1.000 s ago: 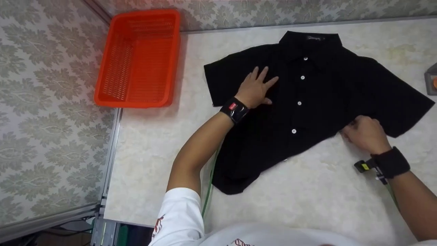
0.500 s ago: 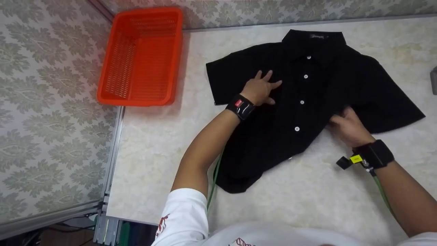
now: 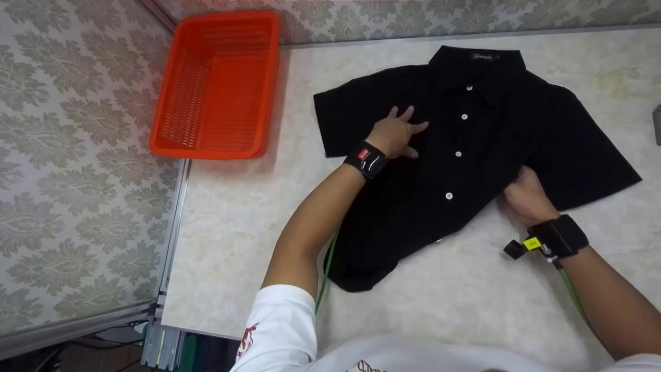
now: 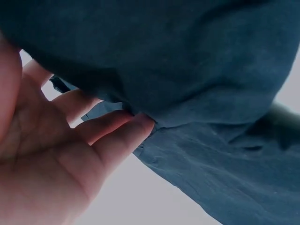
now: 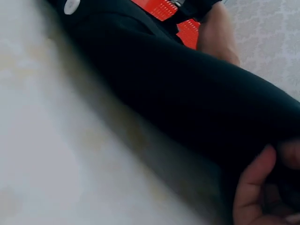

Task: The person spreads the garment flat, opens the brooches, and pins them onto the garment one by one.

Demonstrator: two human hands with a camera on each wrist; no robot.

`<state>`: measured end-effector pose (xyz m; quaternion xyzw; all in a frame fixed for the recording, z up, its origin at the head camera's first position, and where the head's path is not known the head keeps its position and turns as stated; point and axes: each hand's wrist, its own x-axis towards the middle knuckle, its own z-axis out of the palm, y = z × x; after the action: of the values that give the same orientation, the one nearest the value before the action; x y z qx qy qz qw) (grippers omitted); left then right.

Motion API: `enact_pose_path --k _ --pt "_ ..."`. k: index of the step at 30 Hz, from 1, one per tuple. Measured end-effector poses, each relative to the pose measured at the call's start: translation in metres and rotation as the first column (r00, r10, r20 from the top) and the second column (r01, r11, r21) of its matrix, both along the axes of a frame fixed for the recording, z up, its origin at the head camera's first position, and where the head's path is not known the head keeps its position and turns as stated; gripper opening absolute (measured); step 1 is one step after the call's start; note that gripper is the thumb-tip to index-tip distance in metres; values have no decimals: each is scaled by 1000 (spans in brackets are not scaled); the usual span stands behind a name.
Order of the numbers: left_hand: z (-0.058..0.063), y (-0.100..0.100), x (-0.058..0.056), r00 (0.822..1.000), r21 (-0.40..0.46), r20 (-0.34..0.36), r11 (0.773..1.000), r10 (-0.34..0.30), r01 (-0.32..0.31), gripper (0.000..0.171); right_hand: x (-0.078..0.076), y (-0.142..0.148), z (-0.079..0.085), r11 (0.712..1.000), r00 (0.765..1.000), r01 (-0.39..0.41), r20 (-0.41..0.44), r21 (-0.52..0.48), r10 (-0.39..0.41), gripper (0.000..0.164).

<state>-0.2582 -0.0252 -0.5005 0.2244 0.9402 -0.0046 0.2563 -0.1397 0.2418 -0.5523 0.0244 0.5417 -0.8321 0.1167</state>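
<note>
A black short-sleeved shirt (image 3: 439,165) with white buttons lies front up, its collar toward the back wall. My left hand (image 3: 393,135) rests on the shirt's left chest with fingers spread. In the left wrist view, the left hand's fingers (image 4: 122,140) touch dark cloth, and a fold partly covers them. At the shirt's right side, below the sleeve, my right hand (image 3: 529,196) grips the side edge. Cloth hides its fingertips in the head view. The right wrist view has the right hand's curled fingers (image 5: 253,187) at the raised dark cloth.
A red-orange perforated plastic basket (image 3: 232,103) stands at the back left of the pale table (image 3: 232,248). Patterned wall panels (image 3: 77,155) bound the left and back. A grey object (image 3: 657,124) is cut off at the right edge. Green cables run along both arms.
My right hand has moved left with the shirt's side edge, pulling that side and the right sleeve inward. The left hand stays on the chest. The view has shifted slightly.
</note>
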Motion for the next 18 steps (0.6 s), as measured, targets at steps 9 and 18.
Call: enact_pose_path --k 9,18 --pt "-1 0 -4 1000 6 9 1000 22 -22 76 16 15 2 983 998 -65 -7 174 67 46" --pt "-3 -1 -4 999 1 -22 1000 27 -27 75 37 34 5 987 996 -84 33 135 80 56"
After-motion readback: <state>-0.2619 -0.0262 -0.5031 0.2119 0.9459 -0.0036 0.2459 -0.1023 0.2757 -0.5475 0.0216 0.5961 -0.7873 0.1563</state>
